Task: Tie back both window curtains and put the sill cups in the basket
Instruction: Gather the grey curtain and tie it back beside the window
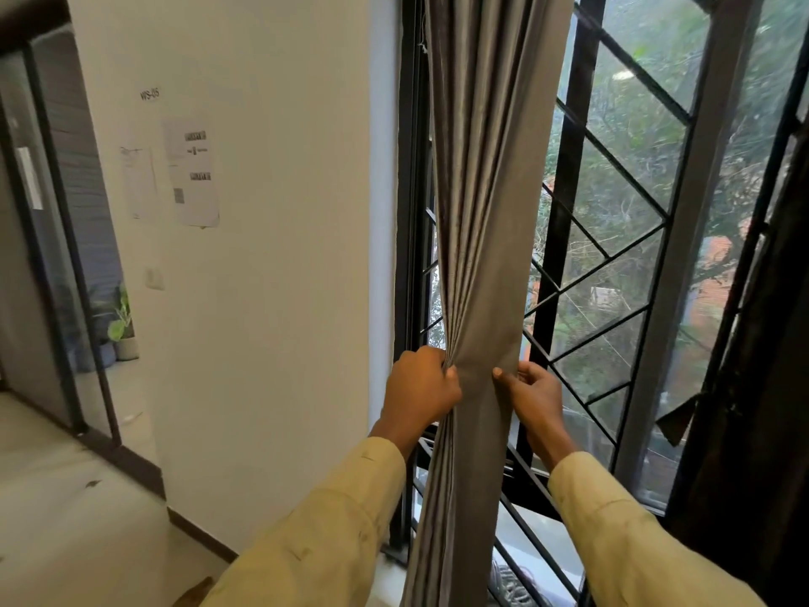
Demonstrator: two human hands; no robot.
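Note:
The grey left curtain (481, 212) hangs bunched into a narrow column in front of the window's left side. My left hand (422, 389) grips its folds from the left at waist height. On the curtain's right edge, my right hand (532, 392) pinches the fabric between thumb and fingers at the same height. At the right edge of the view hangs a dark curtain (753, 387). No cups, basket or tie-back show.
A black diamond-pattern window grille (613, 203) stands behind the curtain, with trees outside. A white wall (271, 256) with taped papers lies to the left, beside a glass partition and potted plants (120, 326). The sill (547, 545) is partly visible low down.

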